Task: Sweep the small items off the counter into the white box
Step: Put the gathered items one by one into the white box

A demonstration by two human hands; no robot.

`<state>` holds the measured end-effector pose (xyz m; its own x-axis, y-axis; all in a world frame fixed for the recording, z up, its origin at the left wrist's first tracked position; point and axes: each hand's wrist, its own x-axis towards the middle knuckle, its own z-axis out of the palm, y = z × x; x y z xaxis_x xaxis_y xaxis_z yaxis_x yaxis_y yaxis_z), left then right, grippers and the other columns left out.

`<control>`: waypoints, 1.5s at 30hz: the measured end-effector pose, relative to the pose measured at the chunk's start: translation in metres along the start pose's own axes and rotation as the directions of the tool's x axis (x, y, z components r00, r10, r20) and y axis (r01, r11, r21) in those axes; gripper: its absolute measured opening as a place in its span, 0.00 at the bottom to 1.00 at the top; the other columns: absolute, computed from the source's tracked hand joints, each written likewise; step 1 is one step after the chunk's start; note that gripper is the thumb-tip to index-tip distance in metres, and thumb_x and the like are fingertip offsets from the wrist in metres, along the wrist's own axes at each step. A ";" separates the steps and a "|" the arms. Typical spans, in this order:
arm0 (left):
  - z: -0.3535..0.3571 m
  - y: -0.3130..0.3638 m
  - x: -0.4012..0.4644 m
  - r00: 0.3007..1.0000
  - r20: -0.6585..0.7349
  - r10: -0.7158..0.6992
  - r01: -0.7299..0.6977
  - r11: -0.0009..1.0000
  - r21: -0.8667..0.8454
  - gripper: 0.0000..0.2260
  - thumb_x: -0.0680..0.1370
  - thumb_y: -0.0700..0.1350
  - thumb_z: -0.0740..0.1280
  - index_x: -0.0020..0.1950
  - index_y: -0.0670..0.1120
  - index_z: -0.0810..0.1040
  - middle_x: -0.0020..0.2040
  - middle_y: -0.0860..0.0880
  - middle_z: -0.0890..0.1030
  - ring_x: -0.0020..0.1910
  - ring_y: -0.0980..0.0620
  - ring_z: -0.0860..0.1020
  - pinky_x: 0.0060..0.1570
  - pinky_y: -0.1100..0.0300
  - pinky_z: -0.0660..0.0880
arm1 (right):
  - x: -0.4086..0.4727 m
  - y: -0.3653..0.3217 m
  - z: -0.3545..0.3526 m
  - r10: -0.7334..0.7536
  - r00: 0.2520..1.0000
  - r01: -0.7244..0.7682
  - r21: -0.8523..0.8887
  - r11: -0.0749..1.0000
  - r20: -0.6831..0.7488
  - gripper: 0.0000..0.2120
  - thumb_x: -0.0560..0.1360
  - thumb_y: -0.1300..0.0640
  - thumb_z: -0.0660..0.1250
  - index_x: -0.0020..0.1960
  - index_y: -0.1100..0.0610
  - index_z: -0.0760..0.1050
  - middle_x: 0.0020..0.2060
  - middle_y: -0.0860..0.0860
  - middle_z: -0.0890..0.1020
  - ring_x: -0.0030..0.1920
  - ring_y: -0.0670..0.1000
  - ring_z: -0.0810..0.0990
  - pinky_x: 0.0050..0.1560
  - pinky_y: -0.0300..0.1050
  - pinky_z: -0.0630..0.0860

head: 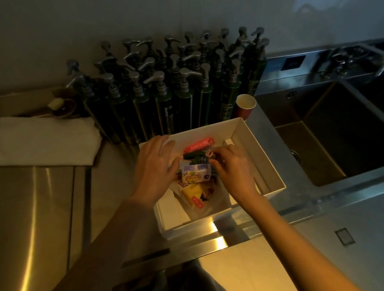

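A white box [256, 154] sits open on the steel counter, just left of the sink. Between my two hands, over the box, is a bunch of small items: a pale carton with a purple label [195, 173], a dark green packet [195, 156] and a red-orange packet [199, 144]. My left hand [155, 169] grips the bunch from the left, its fingers reaching past the box's left wall. My right hand [230, 166] pinches the bunch from the right. Below them in the box lies a clear bag with a yellow packet [196, 195].
Several dark green pump bottles [171, 96] crowd the wall behind the box. A red paper cup [245, 106] stands beside them. A folded white cloth [36, 141] lies at the left. A deep steel sink [341, 129] with a tap [358, 58] is at the right.
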<state>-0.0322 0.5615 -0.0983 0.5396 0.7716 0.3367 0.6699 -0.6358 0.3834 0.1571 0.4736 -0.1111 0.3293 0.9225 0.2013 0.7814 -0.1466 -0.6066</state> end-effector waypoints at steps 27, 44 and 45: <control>-0.127 -0.134 -0.097 0.829 -0.442 -0.343 0.509 0.789 0.342 0.15 0.76 0.45 0.66 0.60 0.40 0.76 0.60 0.39 0.76 0.58 0.38 0.74 0.57 0.45 0.69 | 0.050 -0.202 0.105 -0.617 0.787 0.617 -0.016 0.787 -0.008 0.22 0.79 0.48 0.57 0.66 0.60 0.73 0.64 0.59 0.75 0.68 0.59 0.70 0.68 0.55 0.67; -0.167 -0.259 -0.269 0.678 -0.406 -0.613 0.731 0.621 0.282 0.18 0.76 0.48 0.59 0.60 0.40 0.76 0.58 0.40 0.78 0.57 0.39 0.75 0.57 0.46 0.70 | -0.036 -0.312 0.273 -0.670 0.675 0.652 0.175 0.738 0.309 0.21 0.78 0.48 0.57 0.63 0.60 0.75 0.59 0.60 0.79 0.60 0.60 0.76 0.63 0.55 0.70; -0.170 -0.268 -0.274 0.670 -0.393 -0.630 0.740 0.612 0.280 0.19 0.76 0.48 0.59 0.61 0.40 0.76 0.59 0.39 0.78 0.58 0.39 0.75 0.58 0.45 0.70 | -0.039 -0.319 0.282 -0.655 0.677 0.639 0.173 0.750 0.335 0.22 0.78 0.47 0.56 0.63 0.60 0.75 0.60 0.60 0.78 0.61 0.60 0.76 0.64 0.55 0.69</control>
<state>-0.4461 0.5174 -0.1470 -0.2608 0.9103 0.3216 0.9519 0.1869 0.2428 -0.2546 0.5850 -0.1429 -0.4662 0.8405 0.2759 0.7045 0.5414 -0.4589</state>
